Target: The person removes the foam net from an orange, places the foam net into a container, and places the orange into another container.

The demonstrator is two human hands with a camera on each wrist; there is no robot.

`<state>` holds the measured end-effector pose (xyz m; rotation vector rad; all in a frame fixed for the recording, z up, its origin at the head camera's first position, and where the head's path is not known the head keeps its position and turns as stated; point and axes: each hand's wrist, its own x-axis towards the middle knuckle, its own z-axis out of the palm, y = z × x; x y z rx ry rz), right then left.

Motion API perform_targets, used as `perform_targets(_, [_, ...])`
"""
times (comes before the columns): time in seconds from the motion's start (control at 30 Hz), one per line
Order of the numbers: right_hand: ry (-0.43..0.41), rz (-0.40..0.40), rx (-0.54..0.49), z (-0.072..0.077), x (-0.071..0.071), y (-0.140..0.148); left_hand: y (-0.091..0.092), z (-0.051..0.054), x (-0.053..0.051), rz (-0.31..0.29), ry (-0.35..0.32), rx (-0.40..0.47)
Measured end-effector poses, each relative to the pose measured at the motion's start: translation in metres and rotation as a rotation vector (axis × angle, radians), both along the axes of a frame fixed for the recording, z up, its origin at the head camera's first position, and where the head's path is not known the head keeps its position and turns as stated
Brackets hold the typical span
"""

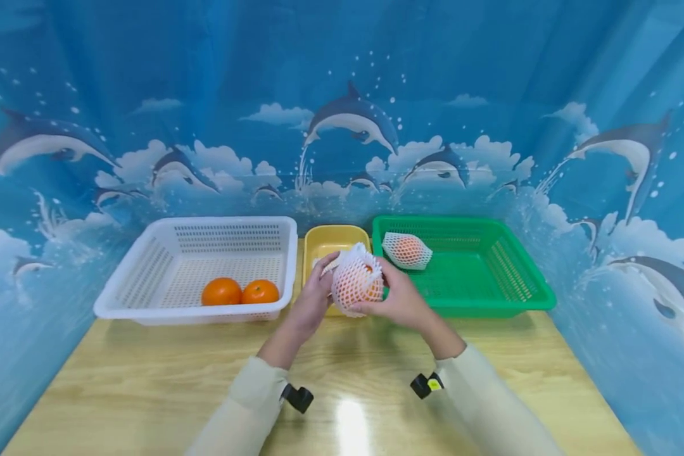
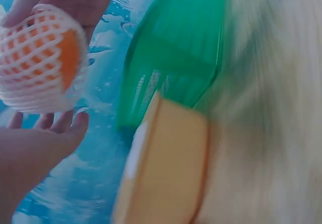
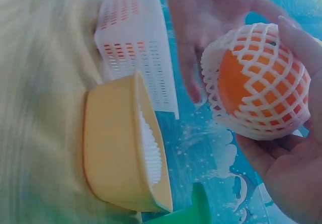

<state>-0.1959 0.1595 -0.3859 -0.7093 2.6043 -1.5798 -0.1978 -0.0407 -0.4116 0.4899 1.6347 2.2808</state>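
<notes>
Above the yellow basket, an orange (image 1: pixel 356 288) sits in a white foam net sleeve (image 3: pixel 274 95), with some bare peel showing through a gap. My right hand (image 1: pixel 399 296) grips the sleeved orange from the right, thumb and fingers around it. My left hand (image 1: pixel 312 297) is at its left side, fingers fairly straight and touching or close to the net (image 2: pixel 40 63); exact contact is partly hidden.
A white basket (image 1: pixel 137 272) at left contains two bare oranges (image 1: pixel 221 292). The yellow basket (image 1: pixel 336 232) holds white foam netting (image 3: pixel 150 151). The green basket (image 1: pixel 524 266) at right has another sleeved fruit (image 1: pixel 406 251). A dolphin-print curtain (image 1: pixel 342 76) hangs behind the wooden table (image 1: pixel 159 386).
</notes>
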Motion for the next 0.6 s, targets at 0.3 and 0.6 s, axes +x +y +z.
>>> perform_targets(0.3, [0.077,0.053,0.068,-0.022,0.015,-0.007,-0.018,0.001,0.015,-0.079,0.197,-0.479])
perform_targets(0.6, [-0.002,0.015,0.091,-0.046,0.027,-0.016,-0.027,-0.019,0.026,0.038,0.260,-0.590])
